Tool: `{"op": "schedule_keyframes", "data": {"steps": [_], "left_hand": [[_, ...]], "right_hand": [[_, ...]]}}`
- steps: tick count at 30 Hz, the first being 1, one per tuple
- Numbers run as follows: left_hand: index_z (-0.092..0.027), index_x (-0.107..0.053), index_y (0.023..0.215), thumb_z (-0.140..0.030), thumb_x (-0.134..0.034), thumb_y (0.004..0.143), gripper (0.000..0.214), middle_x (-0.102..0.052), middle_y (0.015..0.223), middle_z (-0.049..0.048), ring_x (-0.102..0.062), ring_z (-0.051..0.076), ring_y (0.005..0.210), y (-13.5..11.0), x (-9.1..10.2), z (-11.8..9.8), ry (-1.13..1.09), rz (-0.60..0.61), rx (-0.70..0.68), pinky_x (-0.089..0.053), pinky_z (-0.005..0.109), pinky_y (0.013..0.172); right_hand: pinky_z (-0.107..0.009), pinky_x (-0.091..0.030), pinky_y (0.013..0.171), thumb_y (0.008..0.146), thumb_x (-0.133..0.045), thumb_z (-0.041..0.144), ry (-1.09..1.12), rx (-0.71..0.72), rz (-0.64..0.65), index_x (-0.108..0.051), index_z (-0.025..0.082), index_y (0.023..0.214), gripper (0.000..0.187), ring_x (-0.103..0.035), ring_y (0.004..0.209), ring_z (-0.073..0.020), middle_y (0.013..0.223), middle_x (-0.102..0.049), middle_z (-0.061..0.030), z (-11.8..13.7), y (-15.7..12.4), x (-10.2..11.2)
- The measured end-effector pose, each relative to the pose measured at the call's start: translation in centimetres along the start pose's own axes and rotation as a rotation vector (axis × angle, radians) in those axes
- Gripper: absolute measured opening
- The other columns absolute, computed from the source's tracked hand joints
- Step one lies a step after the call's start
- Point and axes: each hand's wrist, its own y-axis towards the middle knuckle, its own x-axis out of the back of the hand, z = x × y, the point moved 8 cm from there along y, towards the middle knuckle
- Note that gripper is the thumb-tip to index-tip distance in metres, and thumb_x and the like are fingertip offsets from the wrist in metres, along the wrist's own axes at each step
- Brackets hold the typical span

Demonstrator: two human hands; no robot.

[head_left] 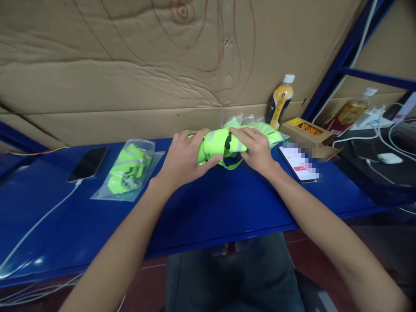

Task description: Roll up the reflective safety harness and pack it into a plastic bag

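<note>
A folded neon-green reflective vest (216, 143) with grey strips and a black mark is between my hands, over the far part of the blue table. My left hand (185, 156) grips its left end, thumb along the near side. My right hand (253, 145) is closed over its right end, with the fingers bent on top. Part of the vest is hidden under my fingers, and a strap-like edge hangs below it. Right behind it lie more neon-green vests (268, 130) in see-through bags. Left of my hands, another bagged vest (130, 169) lies flat.
On the blue table (214, 208), a dark phone (88, 164) with a white cable lies left and a lit phone (299, 162) right. A yellow-labelled bottle (280, 102) and an open cardboard box (307, 130) stand at the back right. Cardboard (130, 86) walls the back.
</note>
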Motion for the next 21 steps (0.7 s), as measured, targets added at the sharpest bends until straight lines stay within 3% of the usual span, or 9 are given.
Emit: {"op": "schedule_keyframes", "data": {"steps": [2,4,7,11,13,16,18,21], "left_hand": [[-0.019,-0.057,0.146,-0.065,-0.057,0.102,0.064,-0.07,0.14,0.017,-0.063,0.037,0.13,0.2,-0.4,0.6,-0.216,0.011,0.084,-0.047,0.054,0.112],[-0.02,-0.062,0.133,-0.063,-0.065,0.098,0.056,-0.074,0.132,0.0142,-0.069,0.032,0.121,0.4,-1.0,1.4,-0.47,0.019,0.168,-0.053,0.046,0.105],[-0.021,-0.064,0.105,-0.06,-0.079,0.088,0.045,-0.077,0.11,0.0094,-0.073,0.026,0.103,0.8,-1.1,2.4,-0.724,-0.037,0.209,-0.058,0.037,0.092],[-0.022,-0.062,0.096,-0.058,-0.078,0.09,0.04,-0.073,0.099,0.0058,-0.07,0.023,0.096,0.7,0.1,3.8,-0.663,-0.178,0.222,-0.056,0.035,0.089],[-0.022,-0.064,0.1,-0.059,-0.075,0.092,0.04,-0.074,0.101,0.0056,-0.069,0.022,0.096,0.6,0.6,3.6,-0.635,-0.205,0.206,-0.056,0.035,0.089],[-0.021,-0.065,0.096,-0.057,-0.068,0.098,0.035,-0.072,0.092,0.0039,-0.067,0.021,0.087,0.4,1.4,2.7,-0.589,-0.235,0.174,-0.054,0.034,0.084],[-0.022,-0.064,0.091,-0.054,-0.065,0.1,0.033,-0.069,0.084,0.0023,-0.063,0.02,0.08,0.2,1.9,2.9,-0.536,-0.288,0.199,-0.053,0.034,0.079],[-0.022,-0.062,0.089,-0.052,-0.062,0.101,0.032,-0.068,0.082,0.0019,-0.061,0.019,0.077,-0.3,2.0,5.5,-0.491,-0.378,0.299,-0.051,0.032,0.072]], "right_hand": [[-0.044,-0.055,0.101,0.092,-0.05,0.004,0.0,0.003,-0.125,-0.064,0.023,0.149,0.062,-0.07,0.118,-0.0281,0.128,-0.075,-0.0108,-0.1,-0.1,1.1],[-0.047,-0.054,0.103,0.095,-0.049,0.006,0.011,-0.005,-0.19,-0.063,0.028,0.152,0.062,-0.068,0.123,-0.0289,0.135,-0.072,-0.0108,0.0,-0.1,1.7],[-0.052,-0.053,0.106,0.092,-0.055,0.013,0.07,-0.029,-0.094,-0.057,0.027,0.157,0.066,-0.066,0.126,-0.0322,0.138,-0.069,-0.0129,0.2,0.3,1.1],[-0.056,-0.051,0.113,0.09,-0.074,0.039,0.238,-0.073,0.147,-0.045,0.022,0.164,0.081,-0.062,0.13,-0.0352,0.144,-0.066,-0.0156,1.1,0.7,-0.8],[-0.053,-0.052,0.111,0.091,-0.077,0.049,0.313,-0.133,0.141,-0.056,0.022,0.15,0.068,-0.063,0.129,-0.0338,0.138,-0.069,-0.0151,1.1,0.9,-1.0],[-0.047,-0.054,0.099,0.1,-0.07,0.048,0.342,-0.179,0.088,-0.068,0.021,0.115,0.032,-0.069,0.11,-0.029,0.114,-0.075,-0.0118,0.7,1.0,-1.0],[-0.045,-0.054,0.094,0.103,-0.066,0.045,0.316,-0.156,0.09,-0.069,0.021,0.102,0.025,-0.069,0.101,-0.0273,0.104,-0.075,-0.0105,0.6,1.0,-1.1],[-0.045,-0.053,0.093,0.105,-0.064,0.042,0.25,-0.125,0.016,-0.073,0.021,0.099,0.023,-0.07,0.1,-0.0268,0.103,-0.077,-0.0095,-0.2,1.1,-0.3]]}}
